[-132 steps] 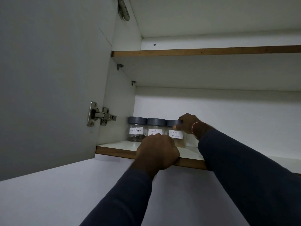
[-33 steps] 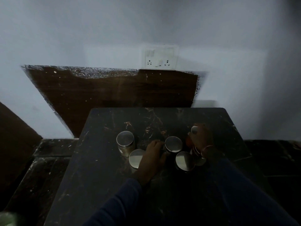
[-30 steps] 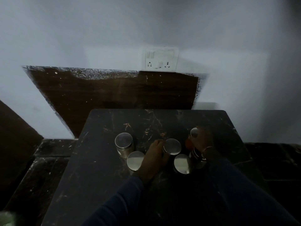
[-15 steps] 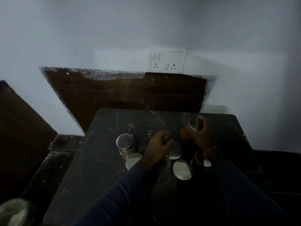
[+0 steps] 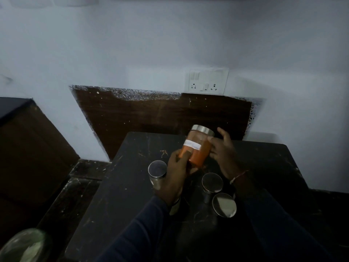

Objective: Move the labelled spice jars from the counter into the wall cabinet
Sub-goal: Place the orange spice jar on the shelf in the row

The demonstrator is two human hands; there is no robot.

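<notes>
The left hand [image 5: 178, 167] wraps the lower end of an orange spice jar [image 5: 197, 148], lifted clear of the dark bench [image 5: 122, 186] and tilted with its metal lid toward the wall. The right hand [image 5: 223, 150] touches the jar's upper side, fingers spread loosely. Three lidded jars [image 5: 212, 182] stand on the bench below; a wall socket [image 5: 207, 81] sits above.

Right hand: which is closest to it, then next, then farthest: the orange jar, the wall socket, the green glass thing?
From the right hand:
1. Orange spice jar, touching its fingers.
2. Wall socket, up behind the counter.
3. Green glass thing, bottom left corner.
</notes>
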